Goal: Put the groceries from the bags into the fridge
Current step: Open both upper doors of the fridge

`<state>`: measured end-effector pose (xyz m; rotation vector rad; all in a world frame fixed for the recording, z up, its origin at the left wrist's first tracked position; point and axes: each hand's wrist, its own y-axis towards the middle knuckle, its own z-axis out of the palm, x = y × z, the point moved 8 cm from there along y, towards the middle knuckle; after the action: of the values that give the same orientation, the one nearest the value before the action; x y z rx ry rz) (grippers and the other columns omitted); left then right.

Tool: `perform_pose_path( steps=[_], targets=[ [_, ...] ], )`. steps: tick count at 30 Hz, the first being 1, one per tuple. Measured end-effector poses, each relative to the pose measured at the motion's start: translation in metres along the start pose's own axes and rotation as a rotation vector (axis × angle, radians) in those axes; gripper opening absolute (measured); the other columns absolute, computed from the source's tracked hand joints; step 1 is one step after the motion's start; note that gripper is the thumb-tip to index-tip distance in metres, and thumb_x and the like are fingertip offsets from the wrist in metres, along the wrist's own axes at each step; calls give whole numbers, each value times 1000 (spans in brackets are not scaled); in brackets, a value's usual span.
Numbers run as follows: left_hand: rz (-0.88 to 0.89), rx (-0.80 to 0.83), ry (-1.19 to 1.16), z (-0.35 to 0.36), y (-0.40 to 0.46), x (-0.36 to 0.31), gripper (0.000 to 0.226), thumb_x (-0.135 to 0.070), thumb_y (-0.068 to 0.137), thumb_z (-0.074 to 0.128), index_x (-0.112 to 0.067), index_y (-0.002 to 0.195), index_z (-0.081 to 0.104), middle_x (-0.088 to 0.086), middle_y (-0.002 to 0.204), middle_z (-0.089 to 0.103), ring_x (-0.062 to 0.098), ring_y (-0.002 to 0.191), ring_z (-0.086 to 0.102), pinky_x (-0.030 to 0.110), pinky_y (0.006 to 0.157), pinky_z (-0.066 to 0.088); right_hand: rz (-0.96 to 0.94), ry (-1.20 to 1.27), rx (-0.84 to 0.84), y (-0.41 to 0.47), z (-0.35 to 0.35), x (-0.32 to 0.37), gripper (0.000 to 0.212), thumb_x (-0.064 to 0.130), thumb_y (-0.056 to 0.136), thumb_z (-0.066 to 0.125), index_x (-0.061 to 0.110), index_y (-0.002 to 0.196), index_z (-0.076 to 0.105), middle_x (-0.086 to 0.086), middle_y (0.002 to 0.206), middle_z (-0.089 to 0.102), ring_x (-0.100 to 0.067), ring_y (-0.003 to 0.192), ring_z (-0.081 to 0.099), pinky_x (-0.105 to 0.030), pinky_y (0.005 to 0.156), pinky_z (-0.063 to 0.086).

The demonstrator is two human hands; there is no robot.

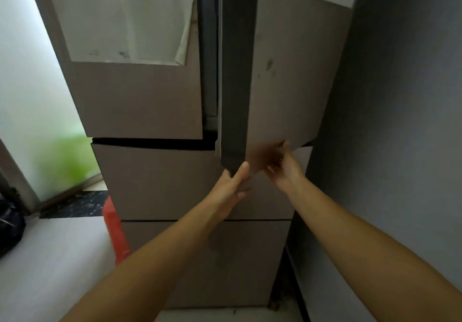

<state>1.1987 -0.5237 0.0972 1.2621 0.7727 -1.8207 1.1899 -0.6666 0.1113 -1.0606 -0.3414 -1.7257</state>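
While the fridge's upper right door (287,76) stands slightly ajar, its long edge running upright, both hands meet at its bottom corner: left hand (231,184) fingers curled around the edge, right hand (283,165) fingers hooked beneath; no groceries in view.

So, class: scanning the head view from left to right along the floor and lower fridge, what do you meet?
Black bag → red bag → fridge drawer → left hand → right hand → grey wall.
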Motion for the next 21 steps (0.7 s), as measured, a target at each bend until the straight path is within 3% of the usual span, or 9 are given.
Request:
perform_pose_path(
  steps=[1,3,6,10,12,14,16,18,21],
  targets=[
    [-12,3,8,3,-10,2,84,-61,74,61,-25,144,29,-1,143,46,17,131,44,40,104,39,3,-37,-1,-12,-10,5,24,36,98,47,17,107,58,-8,115,59,-26,111,56,-42,102,45],
    [27,-28,38,13,-31,-8,109,-78,58,62,-34,148,18,-2,152,33,16,138,34,40,107,34,-24,-190,-12,-33,-30,19,27,36,100,43,18,115,58,-6,111,62,-24,109,59,-41,97,48],
    [190,-115,262,40,-45,-49,76,-58,87,47,-30,150,15,-4,156,21,19,142,25,34,109,25,-204,-452,-70,-61,-58,49,33,35,102,37,21,125,55,-4,116,63,-18,102,61,-33,85,52],
    [466,54,476,121,-43,-103,56,-37,96,48,-27,146,26,0,149,34,15,133,38,33,106,36,-413,-371,-176,-98,-98,97,40,37,99,38,23,134,53,-1,129,60,-21,116,57,-43,104,45],
    [504,109,545,156,-37,-111,45,-31,95,51,-22,137,39,-3,129,52,10,117,52,35,102,44,-565,-457,-208,-122,-104,124,44,34,101,36,22,142,43,-3,142,49,-20,130,47,-43,111,36],
    [500,138,585,189,-28,-112,31,-28,95,52,-19,124,48,-6,110,58,7,100,57,37,96,50,-794,-675,-225,-159,-105,151,50,24,102,38,27,150,24,4,155,28,-8,139,29,-27,115,27],
    [544,178,681,219,-19,-106,28,-29,95,52,-15,119,52,1,109,61,13,100,59,39,92,52,-978,-961,-267,-183,-104,166,62,14,100,41,27,152,9,9,159,9,4,137,12,-1,106,13],
    [594,209,776,245,-11,-100,32,-31,95,51,-12,121,52,7,113,64,19,104,61,40,91,53,-988,-1183,-251,-177,-108,166,65,12,101,40,22,152,2,9,160,-3,7,135,2,13,92,6],
    [665,243,875,279,2,-93,31,-31,96,49,-8,117,52,11,107,65,25,97,62,41,86,53,-881,-1242,-263,-152,-126,172,65,12,101,38,20,151,-4,7,159,-11,6,136,-2,15,88,2]
  ],
)
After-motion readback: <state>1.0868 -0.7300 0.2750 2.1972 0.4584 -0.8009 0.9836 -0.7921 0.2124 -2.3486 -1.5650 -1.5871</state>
